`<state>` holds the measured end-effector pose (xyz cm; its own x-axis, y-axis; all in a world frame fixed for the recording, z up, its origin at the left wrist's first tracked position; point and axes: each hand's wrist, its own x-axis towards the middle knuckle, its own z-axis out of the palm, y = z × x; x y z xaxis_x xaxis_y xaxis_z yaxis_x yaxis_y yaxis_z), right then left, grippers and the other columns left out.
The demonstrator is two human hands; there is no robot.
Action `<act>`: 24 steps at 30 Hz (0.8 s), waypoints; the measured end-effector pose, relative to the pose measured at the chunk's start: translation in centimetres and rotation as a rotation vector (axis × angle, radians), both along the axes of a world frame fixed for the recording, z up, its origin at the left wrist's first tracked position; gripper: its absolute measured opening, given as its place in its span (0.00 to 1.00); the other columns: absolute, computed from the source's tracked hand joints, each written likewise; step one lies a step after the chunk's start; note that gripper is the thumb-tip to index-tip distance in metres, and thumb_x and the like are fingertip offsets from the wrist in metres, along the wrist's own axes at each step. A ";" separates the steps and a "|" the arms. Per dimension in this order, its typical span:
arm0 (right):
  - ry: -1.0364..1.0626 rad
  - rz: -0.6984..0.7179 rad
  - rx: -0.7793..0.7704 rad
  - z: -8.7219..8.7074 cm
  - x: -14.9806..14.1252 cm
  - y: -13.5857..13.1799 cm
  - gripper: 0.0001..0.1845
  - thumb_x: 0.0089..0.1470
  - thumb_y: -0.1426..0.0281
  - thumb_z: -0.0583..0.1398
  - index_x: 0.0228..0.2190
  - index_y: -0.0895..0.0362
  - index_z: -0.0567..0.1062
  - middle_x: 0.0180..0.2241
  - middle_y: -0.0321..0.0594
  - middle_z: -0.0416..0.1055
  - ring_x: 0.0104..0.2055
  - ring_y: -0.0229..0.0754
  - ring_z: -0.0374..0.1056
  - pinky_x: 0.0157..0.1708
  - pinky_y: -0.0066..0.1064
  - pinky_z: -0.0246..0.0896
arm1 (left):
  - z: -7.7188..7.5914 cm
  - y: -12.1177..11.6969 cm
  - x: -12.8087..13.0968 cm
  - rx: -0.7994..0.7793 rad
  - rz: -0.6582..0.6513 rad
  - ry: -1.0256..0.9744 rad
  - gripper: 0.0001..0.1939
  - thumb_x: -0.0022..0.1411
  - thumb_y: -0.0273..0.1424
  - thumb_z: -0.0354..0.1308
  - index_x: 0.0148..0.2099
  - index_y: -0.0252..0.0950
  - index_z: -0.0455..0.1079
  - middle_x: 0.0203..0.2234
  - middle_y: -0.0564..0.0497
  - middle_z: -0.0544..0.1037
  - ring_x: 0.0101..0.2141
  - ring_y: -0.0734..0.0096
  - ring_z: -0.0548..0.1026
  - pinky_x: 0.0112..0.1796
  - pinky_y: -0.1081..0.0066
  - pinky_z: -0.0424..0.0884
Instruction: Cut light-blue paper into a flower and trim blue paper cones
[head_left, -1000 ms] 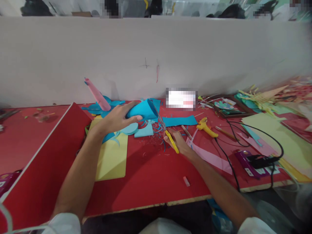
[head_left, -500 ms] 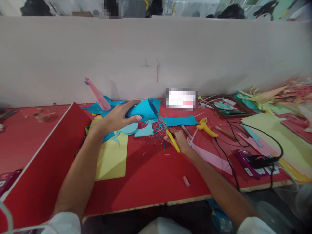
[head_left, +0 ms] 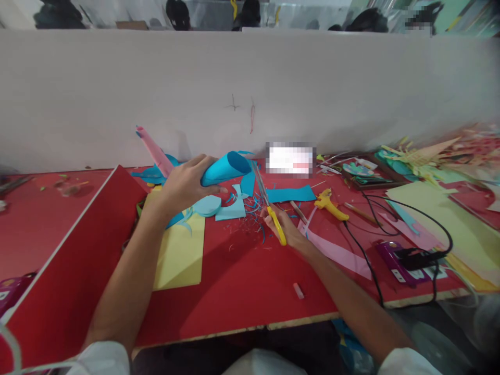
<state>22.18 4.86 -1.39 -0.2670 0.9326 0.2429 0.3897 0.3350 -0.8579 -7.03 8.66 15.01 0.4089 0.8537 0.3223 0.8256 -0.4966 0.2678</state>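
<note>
In the head view, I count two bare hands at work, one rolled blue paper tube, and one pair of yellow-handled scissors. The left hand (head_left: 189, 183) is clamped on the blue paper tube (head_left: 225, 169), which tilts with its open mouth toward the right, above the red table (head_left: 242, 291). The right hand (head_left: 282, 220) is closed around the scissors (head_left: 276, 225); the blades point up beside the tube's mouth, and contact cannot be confirmed. Also recorded: one pink cone (head_left: 156, 153) leaning behind the left hand, one flat blue strip (head_left: 291, 194) and one yellow glue gun (head_left: 330, 205) right of the scissors, and two purple boxes, one at right (head_left: 404, 263) and one at far left (head_left: 14, 290). Thin blue offcuts, too many to count, lie below the blades. A white wall (head_left: 187, 78) bounds the back; a red panel (head_left: 78, 250) stands along the left. Black cable (head_left: 367, 255) curves across the right side. Between the yellow paper (head_left: 179, 255) and the pink strip (head_left: 339, 252), red surface runs to the rough front edge, bearing one small pink piece (head_left: 298, 290).
</note>
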 end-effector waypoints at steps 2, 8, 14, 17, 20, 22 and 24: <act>0.036 0.015 -0.004 0.3 -0.2 -0.2 0.28 0.63 0.40 0.55 0.33 0.53 0.68 0.29 0.38 0.69 0.29 0.41 0.62 0.30 0.34 0.59 | 0.1 -0.2 0.1 0.008 0.035 0.038 0.35 0.64 0.54 0.62 0.67 0.42 0.68 0.55 0.41 0.80 0.51 0.43 0.80 0.47 0.57 0.73; 0.023 -0.033 -0.081 1.3 -0.1 -0.3 0.29 0.60 0.40 0.57 0.30 0.53 0.68 0.26 0.38 0.67 0.28 0.42 0.61 0.28 0.34 0.57 | 0.3 -0.6 0.6 -0.006 0.041 0.119 0.41 0.65 0.54 0.61 0.74 0.44 0.61 0.61 0.39 0.78 0.56 0.38 0.78 0.50 0.55 0.73; -0.026 -0.063 -0.064 1.6 0.1 -0.1 0.28 0.57 0.41 0.60 0.28 0.53 0.68 0.25 0.40 0.70 0.28 0.44 0.66 0.28 0.33 0.59 | 0.3 -0.5 0.4 0.009 0.015 0.119 0.40 0.65 0.55 0.62 0.73 0.46 0.63 0.59 0.40 0.79 0.55 0.41 0.79 0.49 0.57 0.73; -0.049 -0.079 -0.050 1.3 0.1 -0.1 0.28 0.57 0.41 0.60 0.27 0.53 0.68 0.24 0.39 0.70 0.27 0.43 0.66 0.29 0.33 0.58 | 0.3 -0.6 0.4 0.003 0.007 0.127 0.40 0.65 0.55 0.62 0.73 0.45 0.62 0.60 0.39 0.78 0.55 0.40 0.79 0.49 0.57 0.73; -0.072 -0.101 -0.031 1.0 0.2 0.1 0.27 0.57 0.42 0.59 0.26 0.53 0.67 0.23 0.39 0.69 0.26 0.42 0.64 0.29 0.33 0.56 | 0.3 -0.7 0.4 0.006 0.006 0.136 0.39 0.66 0.55 0.62 0.73 0.46 0.62 0.60 0.40 0.79 0.56 0.40 0.79 0.49 0.57 0.73; -0.093 -0.103 -0.018 0.9 0.3 0.2 0.26 0.58 0.43 0.59 0.26 0.53 0.67 0.23 0.39 0.70 0.26 0.43 0.65 0.29 0.34 0.55 | 0.2 -0.7 0.4 0.009 0.004 0.138 0.39 0.66 0.54 0.62 0.73 0.46 0.62 0.60 0.40 0.79 0.56 0.41 0.79 0.49 0.57 0.73; -0.109 -0.099 -0.014 0.9 0.4 0.2 0.25 0.58 0.45 0.60 0.26 0.53 0.67 0.24 0.40 0.71 0.27 0.44 0.65 0.29 0.35 0.56 | 0.2 -0.6 0.3 0.010 -0.006 0.140 0.39 0.66 0.53 0.62 0.73 0.46 0.62 0.60 0.40 0.79 0.56 0.41 0.79 0.49 0.57 0.73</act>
